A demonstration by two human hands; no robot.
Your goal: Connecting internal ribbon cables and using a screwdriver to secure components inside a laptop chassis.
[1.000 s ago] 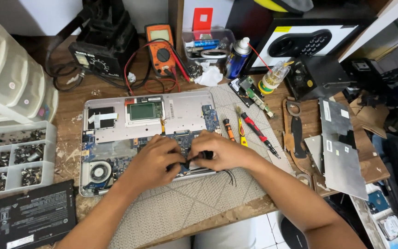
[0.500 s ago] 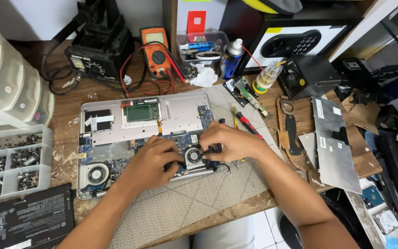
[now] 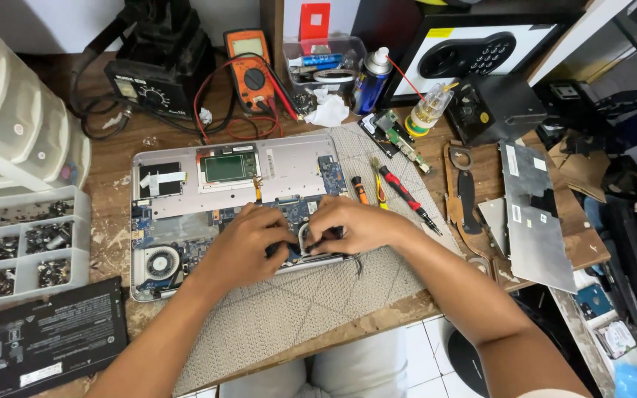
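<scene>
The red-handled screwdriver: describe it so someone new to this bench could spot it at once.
Start from the opened laptop on the wooden bench, then look just past its right edge, above the right hand. The red-handled screwdriver lies there on the grey mat, slanting down to the right. It is longer than the short orange driver beside it.

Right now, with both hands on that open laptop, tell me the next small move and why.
Probably lift the dark part gently, straight up. Both the left hand and the right hand pinch it over the board at the near edge of the laptop, beside a curved metal pipe. Thin wires trail off that edge, so a hard pull could snag them. Whether the part is free cannot be seen.
</scene>
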